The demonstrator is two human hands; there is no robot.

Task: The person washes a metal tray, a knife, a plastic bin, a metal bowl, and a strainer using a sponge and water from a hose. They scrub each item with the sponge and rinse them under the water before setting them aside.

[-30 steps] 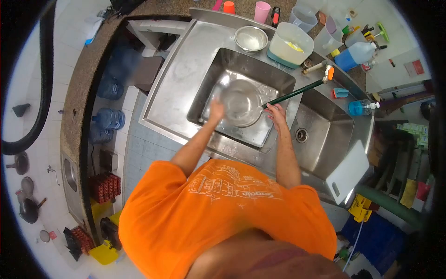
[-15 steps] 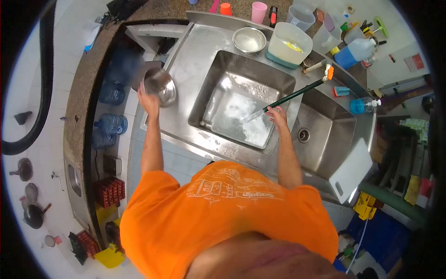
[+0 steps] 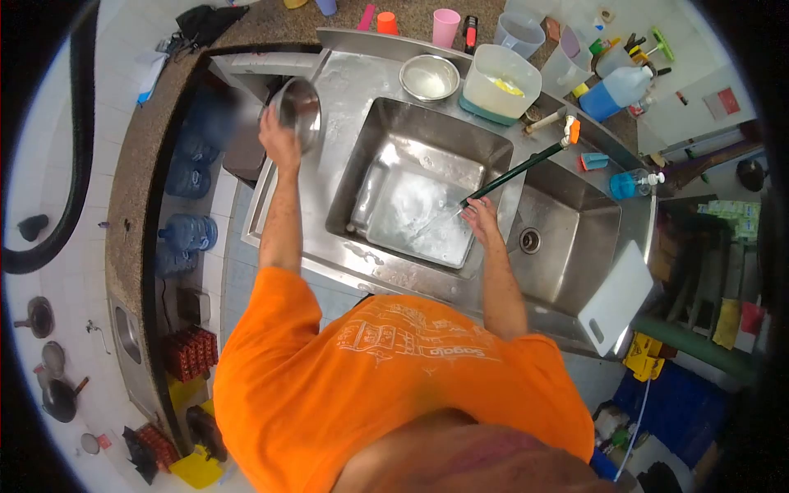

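My left hand (image 3: 281, 141) grips the near side of a shiny metal bowl (image 3: 306, 111), tilted over the steel drainboard left of the sink. My right hand (image 3: 482, 218) has its fingers closed at the lower end of a dark green hose (image 3: 514, 175). Water streams from the hose into the left sink basin (image 3: 355, 164). Inside that basin lies a wide, shallow pan-like surface (image 3: 386, 218) with foamy water on it. The hose runs up to a tap with an orange handle (image 3: 574, 131).
Behind the basin stand a second metal bowl (image 3: 429, 78), a pale plastic tub (image 3: 501, 82) and a pink cup (image 3: 446, 29). A right basin (image 3: 571, 238) has a drain, and a white cutting board (image 3: 616, 297) leans at its edge. Blue liquid bottles (image 3: 616, 92) stand behind.
My left hand has lifted the metal bowl away from me and slightly right, turning it more on edge. My right hand stays at the hose end, a little lower. The view shifted slightly.
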